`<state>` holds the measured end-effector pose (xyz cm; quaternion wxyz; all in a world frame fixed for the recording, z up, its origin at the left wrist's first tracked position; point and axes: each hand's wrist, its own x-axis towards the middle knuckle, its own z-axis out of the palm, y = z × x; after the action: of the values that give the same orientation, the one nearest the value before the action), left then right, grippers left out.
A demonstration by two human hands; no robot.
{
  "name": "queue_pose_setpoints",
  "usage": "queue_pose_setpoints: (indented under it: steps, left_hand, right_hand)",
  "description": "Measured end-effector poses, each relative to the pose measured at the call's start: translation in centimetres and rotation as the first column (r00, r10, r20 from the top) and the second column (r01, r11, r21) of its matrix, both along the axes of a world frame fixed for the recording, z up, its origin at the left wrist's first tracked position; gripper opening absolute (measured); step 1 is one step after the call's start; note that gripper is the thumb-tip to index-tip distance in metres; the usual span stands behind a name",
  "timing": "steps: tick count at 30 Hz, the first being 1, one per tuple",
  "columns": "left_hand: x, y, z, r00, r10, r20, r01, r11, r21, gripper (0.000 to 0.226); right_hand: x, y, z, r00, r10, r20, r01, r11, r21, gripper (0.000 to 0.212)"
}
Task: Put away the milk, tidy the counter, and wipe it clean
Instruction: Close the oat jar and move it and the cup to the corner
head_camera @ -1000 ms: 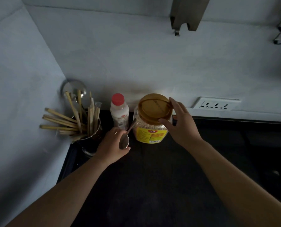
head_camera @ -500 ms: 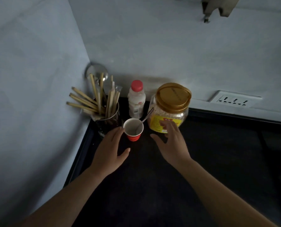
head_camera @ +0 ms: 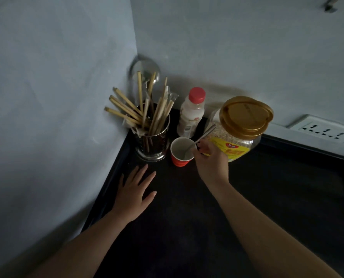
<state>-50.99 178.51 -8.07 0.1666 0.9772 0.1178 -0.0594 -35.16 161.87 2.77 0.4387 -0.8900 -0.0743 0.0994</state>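
Scene: a dim, dark counter (head_camera: pixel 187 227) running into a far-left corner of pale walls, seen from above.
Milk bottle: a small white bottle with a red cap (head_camera: pixel 191 115), upright at the far wall, between the chopstick holder and the oat jar, just behind the cup.
Cup: a red paper cup (head_camera: pixel 181 151), white inside, standing near the corner; what it holds cannot be told.
Spoon: a metal spoon (head_camera: pixel 204 136) leaning in the cup, handle pointing far and right, toward the jar.
Oat jar: a clear jar with a gold lid (head_camera: pixel 245 121) and yellow label, right of the cup.
Chopstick holder: a steel cup of wooden chopsticks (head_camera: pixel 153 137), far left, with a ladle behind it.
Right hand: the right hand (head_camera: pixel 211 163) reaches to the cup's right rim, fingertips curled at the spoon handle; whether they have pinched it cannot be told.
Left hand: the left hand (head_camera: pixel 135 191) lies flat and open on the counter, near and left of the cup, holding nothing.
Step in hand: likely lifting out the spoon.
Doing it well: steady the light cup with the free hand, draw the spoon straight up, and avoid knocking the bottle.
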Motion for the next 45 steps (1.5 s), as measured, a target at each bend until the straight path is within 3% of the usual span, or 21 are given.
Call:
queue_pose_setpoints:
  steps: [4, 8, 14, 24, 27, 35, 45]
  left_hand:
    - [0.0, -0.1, -0.5, 1.0, 0.004, 0.006, -0.004, 1.0, 0.008, 0.059]
    - [-0.2, 0.0, -0.8, 1.0, 0.009, 0.026, -0.01, 1.0, 0.02, 0.057]
    - [-0.2, -0.1, -0.8, 0.999, 0.023, 0.049, -0.023, 1.0, -0.001, 0.056]
    - [-0.2, 0.1, -0.7, 0.997, 0.024, 0.07, -0.023, 1.0, -0.012, 0.056]
    - [-0.1, 0.1, -0.5, 0.997, 0.022, 0.072, -0.022, 1.0, -0.009, 0.056]
    - [0.0, 0.2, -0.3, 1.0, 0.008, 0.03, -0.009, 0.999, 0.052, 0.057]
    - [-0.1, 0.1, -0.2, 1.0, 0.001, 0.02, -0.001, 1.0, 0.012, 0.056]
  right_hand:
    - [0.0, 0.4, -0.9, 0.996, -0.095, 0.0, 0.095, 0.995, 0.017, 0.021]
    - [0.3, 1.2, -1.3, 0.989, -0.147, -0.007, 0.147, 0.988, 0.051, 0.004]
    - [0.6, 2.4, -1.4, 0.976, -0.213, 0.048, 0.21, 0.975, 0.068, 0.013]
    - [1.6, 2.3, 3.3, 0.973, -0.014, 0.232, -0.023, 0.988, 0.155, 0.008]
    - [2.1, 2.8, 7.1, 0.951, -0.022, 0.308, -0.054, 0.97, 0.235, 0.006]
    - [2.8, 6.1, 11.8, 0.951, -0.057, 0.305, -0.094, 0.884, 0.458, 0.01]
    - [1.2, 8.0, 5.3, 0.978, 0.137, 0.159, -0.172, 0.958, 0.231, 0.006]
